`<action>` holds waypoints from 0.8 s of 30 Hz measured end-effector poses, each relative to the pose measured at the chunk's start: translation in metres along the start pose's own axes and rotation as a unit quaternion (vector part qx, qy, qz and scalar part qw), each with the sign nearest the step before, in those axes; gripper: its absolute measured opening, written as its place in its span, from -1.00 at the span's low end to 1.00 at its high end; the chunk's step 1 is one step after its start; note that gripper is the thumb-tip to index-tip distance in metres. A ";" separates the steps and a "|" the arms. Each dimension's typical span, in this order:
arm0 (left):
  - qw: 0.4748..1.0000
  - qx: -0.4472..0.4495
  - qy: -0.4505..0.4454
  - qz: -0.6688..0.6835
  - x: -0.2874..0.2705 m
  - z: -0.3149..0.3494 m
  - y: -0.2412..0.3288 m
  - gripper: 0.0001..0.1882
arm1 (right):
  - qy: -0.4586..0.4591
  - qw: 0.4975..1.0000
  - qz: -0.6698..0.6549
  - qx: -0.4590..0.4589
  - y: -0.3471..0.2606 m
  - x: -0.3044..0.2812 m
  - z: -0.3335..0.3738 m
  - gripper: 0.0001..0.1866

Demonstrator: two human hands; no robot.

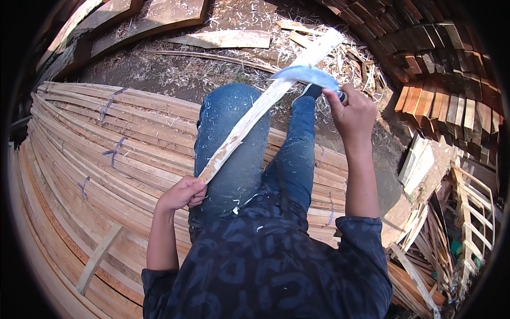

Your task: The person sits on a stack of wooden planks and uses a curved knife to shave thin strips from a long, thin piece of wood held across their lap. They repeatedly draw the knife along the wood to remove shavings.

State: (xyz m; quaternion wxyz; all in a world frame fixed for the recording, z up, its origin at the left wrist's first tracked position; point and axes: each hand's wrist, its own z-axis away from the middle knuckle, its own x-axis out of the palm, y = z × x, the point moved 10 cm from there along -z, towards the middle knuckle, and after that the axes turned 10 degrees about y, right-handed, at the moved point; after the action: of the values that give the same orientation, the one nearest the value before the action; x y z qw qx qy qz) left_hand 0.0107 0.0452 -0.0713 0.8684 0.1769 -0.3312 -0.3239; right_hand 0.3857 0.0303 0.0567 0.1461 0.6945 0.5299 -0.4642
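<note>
Pale wood strip (255, 116) runs from left hand (182, 193) up past a curved blade (305, 73) in right hand (355, 112)

A broad stack of long boards (143, 165) spreads behind and to either side of the seated person. The dark shirt (265, 266) fills the lower middle; muted blue, letter-like shapes cover it, partly broken by folds. Blue jeans (228, 114), flecked with wood bits, come next, the left knee bent forward and the right leg reaching toward the ground, where pale shavings (234, 24) lie scattered.

The strip slants over the left thigh, its near end in the left hand and its far end beyond the blade, up and to the right. The blade, somewhat blurred, crosses the strip's upper part; whether its edge touches the wood cannot be told.

The hands are well apart: the right is wrapped around the tool's handle, to the right of the strip, with its thumb toward the blade; the left is closed around the strip's lower end. Smallest are the purplish ties (112, 152) on the boards.
</note>
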 end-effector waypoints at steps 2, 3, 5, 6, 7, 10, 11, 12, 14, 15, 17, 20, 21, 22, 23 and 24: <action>1.000 -0.002 0.003 0.001 -0.003 0.001 -0.004 -0.55 | 0.054 0.974 -0.062 0.212 0.086 -0.016 -0.025 -0.31; 1.000 0.009 0.006 -0.006 -0.005 0.003 -0.005 -0.54 | 0.078 0.949 -0.083 0.294 0.132 -0.028 -0.034 -0.26; 1.000 0.010 -0.003 -0.001 -0.007 0.002 -0.009 -0.54 | 0.151 0.921 -0.005 0.359 0.198 -0.070 -0.032 -0.25; 1.000 0.016 -0.001 0.002 -0.009 0.001 -0.008 -0.54 | 0.128 0.919 -0.023 0.373 0.211 -0.075 -0.027 -0.29; 1.000 0.011 -0.009 0.009 -0.008 0.003 -0.008 -0.54 | 0.123 0.925 -0.060 0.354 0.203 -0.074 -0.021 -0.31; 0.999 0.009 -0.029 0.015 -0.004 0.000 -0.001 -0.52 | 0.033 0.958 -0.114 0.261 0.119 -0.052 0.002 -0.36; 0.999 0.006 -0.037 0.011 -0.005 -0.003 -0.001 -0.51 | 0.011 0.971 -0.105 0.213 0.076 -0.046 0.007 -0.43; 0.999 0.000 -0.043 0.007 -0.007 -0.005 -0.003 -0.51 | -0.057 0.975 -0.123 0.174 0.045 -0.028 0.017 -0.47; 0.998 -0.019 -0.058 0.005 -0.005 -0.004 -0.005 -0.49 | -0.106 0.987 -0.109 0.061 -0.017 -0.009 0.022 -0.46; 0.998 -0.024 -0.065 0.009 -0.005 -0.004 -0.005 -0.49 | -0.096 0.991 -0.090 0.040 -0.024 -0.006 0.019 -0.44; 0.997 -0.027 -0.070 0.022 -0.001 -0.007 -0.002 -0.48 | -0.070 0.996 -0.057 -0.011 -0.029 0.004 0.004 -0.40; 0.997 -0.035 -0.053 0.047 0.001 -0.004 0.001 -0.49 | -0.036 0.997 -0.012 -0.062 -0.026 0.010 -0.016 -0.37; 0.997 -0.035 -0.043 0.052 0.003 -0.005 0.003 -0.49 | -0.017 0.997 0.026 -0.066 -0.019 0.011 -0.024 -0.35; 0.997 -0.037 -0.034 0.057 0.003 -0.005 0.005 -0.50 | 0.001 0.997 0.012 -0.074 -0.014 0.010 -0.031 -0.36; 0.998 -0.029 -0.032 0.046 0.000 -0.002 0.006 -0.50 | 0.018 1.000 -0.002 -0.003 0.010 0.008 -0.044 -0.37; 0.999 -0.022 -0.031 0.035 -0.001 -0.002 0.004 -0.50 | 0.031 0.990 -0.030 0.137 0.051 0.003 -0.054 -0.33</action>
State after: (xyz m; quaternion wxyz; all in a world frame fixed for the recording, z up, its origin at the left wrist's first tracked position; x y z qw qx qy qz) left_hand 0.0136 0.0492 -0.0710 0.8723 0.1358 -0.3563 -0.3061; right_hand 0.4567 0.0497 0.0682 0.0187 0.7060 0.4861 -0.5148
